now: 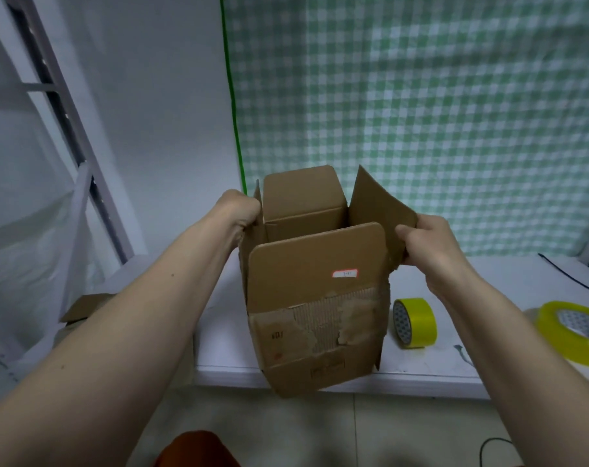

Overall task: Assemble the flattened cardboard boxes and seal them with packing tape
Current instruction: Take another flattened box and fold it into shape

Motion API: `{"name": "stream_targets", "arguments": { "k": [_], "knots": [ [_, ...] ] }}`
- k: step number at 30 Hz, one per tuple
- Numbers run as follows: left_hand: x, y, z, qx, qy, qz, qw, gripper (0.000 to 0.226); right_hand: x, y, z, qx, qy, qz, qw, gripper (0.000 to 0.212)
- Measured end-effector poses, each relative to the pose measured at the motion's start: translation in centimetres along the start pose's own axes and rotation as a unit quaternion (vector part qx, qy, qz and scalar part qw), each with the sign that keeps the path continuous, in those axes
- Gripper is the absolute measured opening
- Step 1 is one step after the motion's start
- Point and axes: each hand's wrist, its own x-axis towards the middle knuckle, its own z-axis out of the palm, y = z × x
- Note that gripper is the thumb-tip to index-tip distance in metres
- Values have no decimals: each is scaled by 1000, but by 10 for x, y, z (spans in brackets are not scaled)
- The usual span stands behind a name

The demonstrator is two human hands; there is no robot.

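Over the near edge of the white table (454,374), the cardboard box (315,311) is held up between both hands, opened into shape, top flaps up, bottom corner overhanging the table edge. Left hand (239,210) grips the left top flap — fingers curled over its edge, tips hidden inside the box. Right hand (428,244) pinches the right flap (380,203), thumb on the near face, fingers behind it; flap is splayed outward. Near flap stands upright with a small white label (344,273); front wall below has torn paper and old tape residue. Yellow tape roll (414,323) stands on edge on the table just right of the box, not touching the hands. A second, larger tape roll (576,332) sits at the far right edge — partly cut off. Flat cardboard piece (84,306) lies at left behind the left forearm. Green checked curtain (421,112) hangs behind.
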Motion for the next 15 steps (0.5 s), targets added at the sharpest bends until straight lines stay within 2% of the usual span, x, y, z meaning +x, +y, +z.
{"name": "stream_targets", "arguments": {
  "k": [5,11,15],
  "knots": [
    [13,16,-6,-14,11,18,1000,16,0,4,-1,25,30,-9,999,30],
    [14,-7,2,-60,-32,36,997,41,-4,29,15,7,60,-37,998,30],
    [19,-9,-3,-107,-42,24,993,43,2,31,23,-12,55,-32,998,12]
  ]
}}
